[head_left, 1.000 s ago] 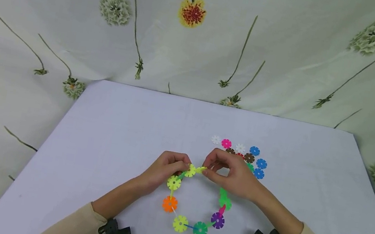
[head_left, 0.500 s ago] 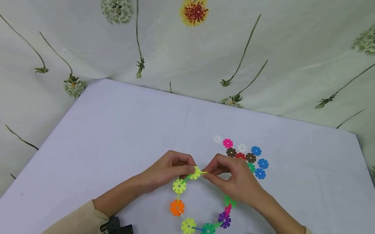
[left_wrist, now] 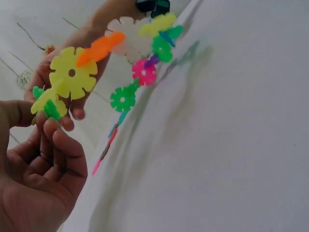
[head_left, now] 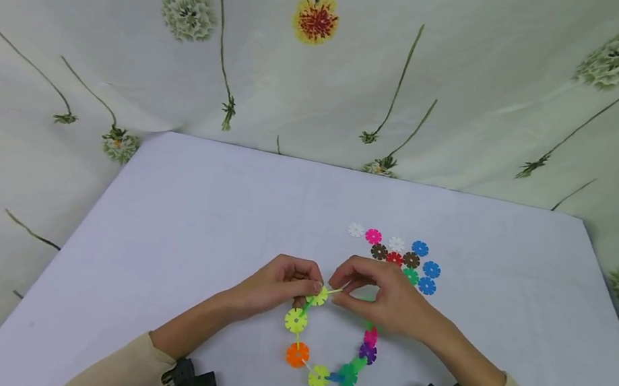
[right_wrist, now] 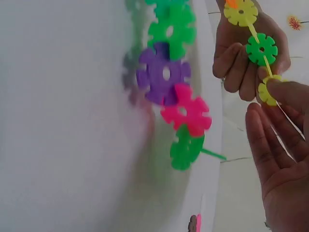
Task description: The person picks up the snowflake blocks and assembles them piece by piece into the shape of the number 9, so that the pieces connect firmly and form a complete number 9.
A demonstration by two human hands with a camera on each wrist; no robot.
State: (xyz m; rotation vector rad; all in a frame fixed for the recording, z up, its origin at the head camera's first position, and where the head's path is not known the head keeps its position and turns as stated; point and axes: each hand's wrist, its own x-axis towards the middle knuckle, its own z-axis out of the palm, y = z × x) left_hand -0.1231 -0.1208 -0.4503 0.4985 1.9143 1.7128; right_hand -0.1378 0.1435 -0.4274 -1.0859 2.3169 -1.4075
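Note:
Slotted plastic snowflake discs form a curved chain, with an orange disc (head_left: 297,355) on its left side and a purple disc (head_left: 368,353) on its right. My left hand (head_left: 282,284) pinches the chain's upper left end beside a yellow disc (head_left: 319,296). Opposite it, my right hand (head_left: 385,294) pinches a yellow snowflake disc (right_wrist: 267,92) between thumb and fingers, at the same end. A green disc (right_wrist: 261,49) sits just before it in the right wrist view. The chain's other end, with a green disc (right_wrist: 187,147), lies below my right hand, partly hidden in the head view.
Loose discs lie flat behind my right hand, among them a pink disc (head_left: 373,236), a red disc (head_left: 394,258) and a blue disc (head_left: 426,286). The white table (head_left: 209,203) meets a flower-print cloth (head_left: 325,100) at its back edge.
Both hands stay close together at the yellow discs and sit slightly lower. The chain's left side has swung right, and the lower discs have twisted, so the blue one shows broader.

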